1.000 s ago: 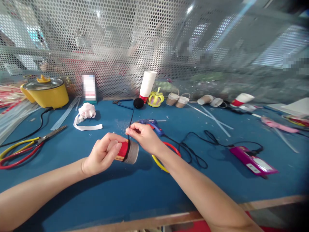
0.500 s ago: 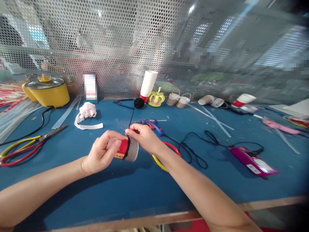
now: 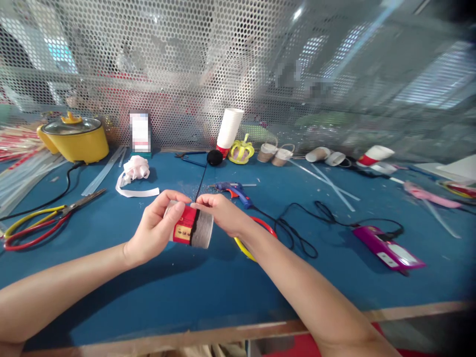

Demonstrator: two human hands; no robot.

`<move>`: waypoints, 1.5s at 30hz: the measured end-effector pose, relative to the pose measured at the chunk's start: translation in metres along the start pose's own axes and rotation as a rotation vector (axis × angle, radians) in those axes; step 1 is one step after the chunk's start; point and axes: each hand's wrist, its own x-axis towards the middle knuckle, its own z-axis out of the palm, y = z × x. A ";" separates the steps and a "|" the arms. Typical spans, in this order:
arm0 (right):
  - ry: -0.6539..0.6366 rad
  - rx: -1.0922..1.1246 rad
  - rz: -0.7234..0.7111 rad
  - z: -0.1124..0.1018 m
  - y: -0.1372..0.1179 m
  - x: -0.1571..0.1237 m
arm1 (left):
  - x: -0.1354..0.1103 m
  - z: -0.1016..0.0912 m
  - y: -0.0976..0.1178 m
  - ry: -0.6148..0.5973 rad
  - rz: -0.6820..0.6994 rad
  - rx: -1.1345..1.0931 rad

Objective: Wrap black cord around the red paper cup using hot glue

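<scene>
My left hand [image 3: 148, 230] is closed around a red and white paper cup [image 3: 182, 232], tilted on its side above the table. Grey yarn [image 3: 204, 233] covers one end of the cup, with a band of black yarn beside it. At the cup's upper side, the fingertips of my right hand [image 3: 219, 212] pinch the black yarn [image 3: 201, 182]. That strand runs back across the table to a black yarn ball [image 3: 214, 157]. Just beyond my right hand lies a blue glue gun [image 3: 236, 192].
Scissors [image 3: 91, 197] and a yellow pot [image 3: 80, 144] are at left, near white ribbon [image 3: 137, 167]. Stacked paper cups [image 3: 229, 126], a yellow crown-like basket [image 3: 241, 151] and small baskets [image 3: 267, 152] line the mesh wall. A purple power strip [image 3: 386, 248] with cables lies right.
The cup has turned in my left hand, so more of its red side and yellow label shows. My right fingertips have shifted slightly left and down along the black yarn.
</scene>
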 end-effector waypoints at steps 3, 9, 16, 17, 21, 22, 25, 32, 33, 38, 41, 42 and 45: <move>-0.017 0.021 0.008 0.001 0.002 0.000 | 0.000 0.001 0.001 0.009 -0.023 -0.031; 0.012 0.186 0.011 -0.001 0.003 0.004 | 0.001 -0.004 -0.005 -0.005 0.127 0.132; -0.210 0.267 0.048 -0.027 -0.009 -0.007 | 0.008 -0.017 -0.021 -0.092 0.280 0.423; -0.240 0.220 0.015 -0.028 -0.009 -0.009 | 0.010 -0.018 -0.022 -0.127 0.270 0.441; -0.142 -0.042 -0.149 -0.021 0.002 -0.015 | 0.017 -0.018 -0.022 -0.222 0.129 0.386; -0.085 -0.137 -0.189 -0.018 0.004 -0.017 | 0.019 -0.018 -0.022 -0.236 0.080 0.361; 0.033 -0.394 -0.292 -0.009 0.010 -0.022 | 0.021 -0.017 -0.023 -0.259 -0.030 0.342; -0.093 -0.166 -0.281 -0.006 0.010 -0.020 | 0.016 -0.013 -0.027 -0.348 0.010 0.343; -0.092 -0.122 -0.260 -0.005 0.010 -0.019 | 0.015 -0.013 -0.027 -0.365 0.013 0.350; 0.011 -0.175 -0.125 -0.015 0.014 -0.007 | 0.014 -0.013 -0.026 -0.302 -0.046 0.513; 0.391 -0.624 0.028 -0.044 0.018 0.003 | 0.015 -0.014 -0.027 -0.222 -0.047 0.564; 0.482 -0.698 0.077 -0.056 0.021 0.007 | 0.015 -0.014 -0.028 -0.200 -0.043 0.570; 0.539 -0.788 0.204 -0.086 0.035 0.018 | 0.015 -0.014 -0.028 -0.165 -0.034 0.581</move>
